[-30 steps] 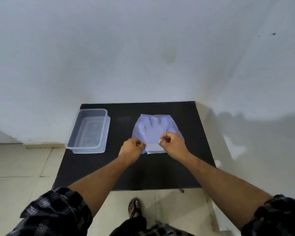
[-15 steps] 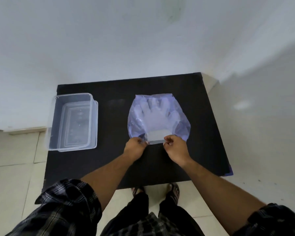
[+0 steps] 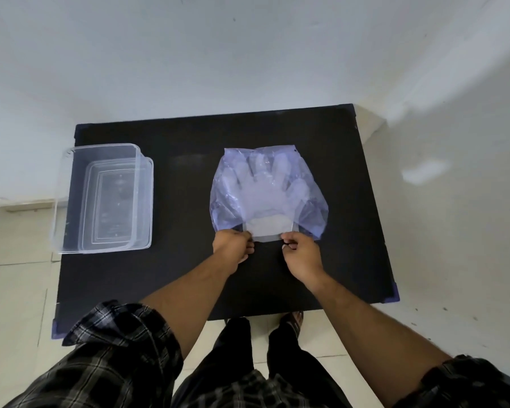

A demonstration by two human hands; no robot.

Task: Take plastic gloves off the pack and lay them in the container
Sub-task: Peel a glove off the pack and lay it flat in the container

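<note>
Bluish translucent plastic pack of gloves [image 3: 265, 192] lies mid black desk [image 3: 189, 278]. Left hand [image 3: 232, 248] and right hand [image 3: 301, 254] each pinch its near edge. Clear rectangular plastic container [image 3: 100, 198] stands well apart, left.

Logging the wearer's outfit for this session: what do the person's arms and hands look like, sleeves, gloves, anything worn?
Both forearms are bare from the elbow down. The left hand and right hand wear no gloves, and no rings, watch or bands are visible. The sleeves are a dark plaid in black and grey checks, the left sleeve rolled up at the elbow, the right sleeve likewise ending there.
</note>
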